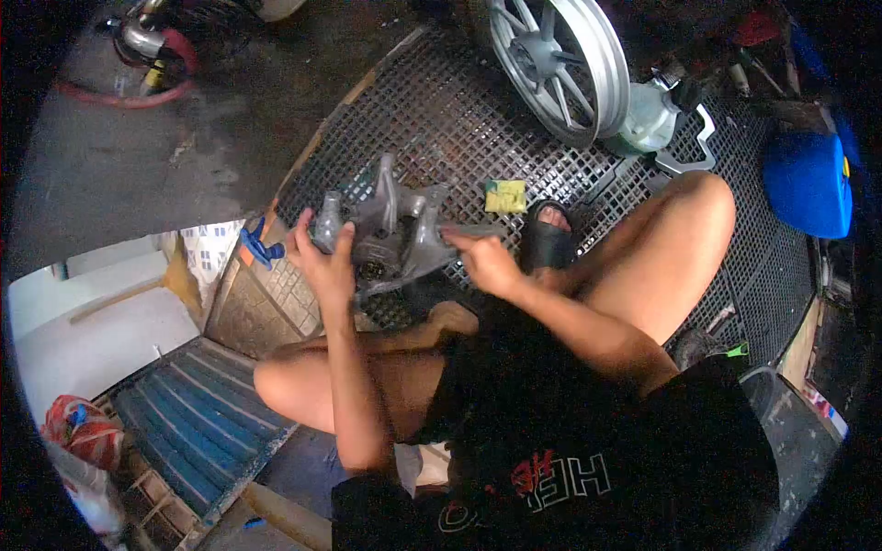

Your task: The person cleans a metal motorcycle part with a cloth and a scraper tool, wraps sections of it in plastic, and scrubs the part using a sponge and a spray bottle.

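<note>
A grey cast-metal machine part [378,243], with several posts and a round opening, is in front of my crossed legs. My left hand [323,259] grips its left side, with the fingers around a short post. On the other side, my right hand [489,262] is closed, with its fingertips by the part's right edge. A thin greyish strip [478,229] shows just above those fingers; I cannot make out whether the hand holds it or what it is. A yellow-green sponge or packet [505,196] lies on the grating beyond my right hand.
Black plastic grating [441,119] covers the floor. A silver spoked wheel [560,69] stands at the back, beside a translucent container [648,119]. A blue jug [807,184] is at right. A blue object [262,246] lies left, near a blue slatted panel [197,418].
</note>
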`<action>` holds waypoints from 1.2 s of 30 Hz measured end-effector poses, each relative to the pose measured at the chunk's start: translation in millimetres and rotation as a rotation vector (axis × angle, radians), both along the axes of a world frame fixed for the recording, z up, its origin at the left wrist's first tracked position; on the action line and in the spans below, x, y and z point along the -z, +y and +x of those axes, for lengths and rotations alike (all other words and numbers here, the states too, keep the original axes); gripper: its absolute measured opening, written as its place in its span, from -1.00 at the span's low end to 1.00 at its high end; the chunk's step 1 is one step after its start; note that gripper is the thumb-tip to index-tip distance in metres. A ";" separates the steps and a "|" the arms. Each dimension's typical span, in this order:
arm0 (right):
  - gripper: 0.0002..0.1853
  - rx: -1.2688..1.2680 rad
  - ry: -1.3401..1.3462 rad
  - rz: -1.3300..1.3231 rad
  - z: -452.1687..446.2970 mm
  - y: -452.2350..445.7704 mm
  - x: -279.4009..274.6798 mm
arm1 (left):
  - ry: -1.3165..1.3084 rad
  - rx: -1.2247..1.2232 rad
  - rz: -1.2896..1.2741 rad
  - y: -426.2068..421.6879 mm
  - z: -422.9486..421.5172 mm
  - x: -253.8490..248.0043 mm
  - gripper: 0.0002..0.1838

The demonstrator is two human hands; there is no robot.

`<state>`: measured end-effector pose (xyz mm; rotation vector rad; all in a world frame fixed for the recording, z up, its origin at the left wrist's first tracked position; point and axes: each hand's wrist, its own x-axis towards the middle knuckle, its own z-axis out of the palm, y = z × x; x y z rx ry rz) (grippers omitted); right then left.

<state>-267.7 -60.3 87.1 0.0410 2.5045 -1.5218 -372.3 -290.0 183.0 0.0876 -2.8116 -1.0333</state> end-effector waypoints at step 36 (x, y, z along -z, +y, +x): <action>-0.52 -0.060 -0.043 0.184 -14.6 62.5 73.4 | -0.121 -0.008 -0.021 -23.6 -38.0 6.0 -0.38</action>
